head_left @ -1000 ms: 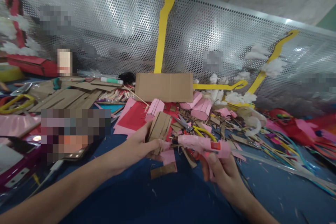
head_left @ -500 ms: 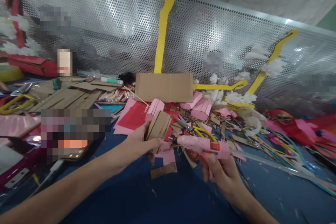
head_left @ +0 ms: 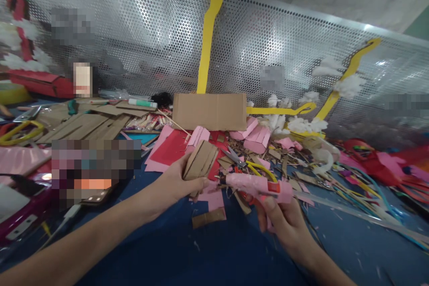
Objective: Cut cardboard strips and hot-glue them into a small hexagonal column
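Note:
My left hand [head_left: 177,182] is closed around a small folded cardboard piece [head_left: 201,159], tilted upward over the blue table. In my right hand [head_left: 284,216] is a pink hot glue gun [head_left: 251,185], its nozzle pointing left, a short gap from my left thumb. A long clear glue stick [head_left: 335,203] runs out of the gun's back end to the right. Behind the gun lie scissors with yellow handles [head_left: 259,170]. Pink paper-covered boxes [head_left: 257,139] sit beyond the cardboard piece. Below my left hand are pink paper scraps and a cardboard strip [head_left: 208,218].
A cardboard box [head_left: 209,111] with a tall yellow hook shape [head_left: 209,31] stands before a perforated metal panel [head_left: 161,27]. Cardboard sheets [head_left: 90,127] are piled at left. Cardboard scraps and pipe cleaners [head_left: 372,183] litter the right. A yellow shape with white fluff [head_left: 350,85] stands behind.
The cardboard piece has turned slightly in my left hand, its lower end shifting a little left. My right hand and the glue gun have stayed almost still.

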`<state>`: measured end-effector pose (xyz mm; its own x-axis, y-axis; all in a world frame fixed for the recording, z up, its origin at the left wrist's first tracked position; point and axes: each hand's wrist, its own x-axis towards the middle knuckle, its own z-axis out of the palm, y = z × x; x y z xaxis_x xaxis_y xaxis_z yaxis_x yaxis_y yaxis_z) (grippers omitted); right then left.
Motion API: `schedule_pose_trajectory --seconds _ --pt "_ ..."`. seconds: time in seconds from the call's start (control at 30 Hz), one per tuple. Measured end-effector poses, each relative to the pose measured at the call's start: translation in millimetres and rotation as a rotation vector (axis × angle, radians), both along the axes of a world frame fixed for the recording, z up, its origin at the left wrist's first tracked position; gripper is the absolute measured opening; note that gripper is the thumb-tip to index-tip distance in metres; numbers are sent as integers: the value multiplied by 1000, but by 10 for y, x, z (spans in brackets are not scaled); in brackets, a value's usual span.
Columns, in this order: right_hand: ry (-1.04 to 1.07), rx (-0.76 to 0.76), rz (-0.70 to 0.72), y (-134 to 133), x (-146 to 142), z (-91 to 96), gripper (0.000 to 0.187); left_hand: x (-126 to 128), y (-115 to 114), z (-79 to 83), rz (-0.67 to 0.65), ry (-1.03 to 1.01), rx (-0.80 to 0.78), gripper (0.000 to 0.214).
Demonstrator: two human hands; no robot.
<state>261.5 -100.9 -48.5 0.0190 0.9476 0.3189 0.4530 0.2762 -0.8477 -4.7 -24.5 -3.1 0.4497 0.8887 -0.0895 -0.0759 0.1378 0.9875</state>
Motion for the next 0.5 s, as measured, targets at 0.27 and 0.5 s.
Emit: schedule_pose_trajectory --seconds 0.27,0.5 --pt "16 2 0 4 -34 30 58 9 15 -7 -15 -11 11 69" --pt "-12 -12 15 -13 -11 24 59 17 34 -15 -52 4 -9 69"
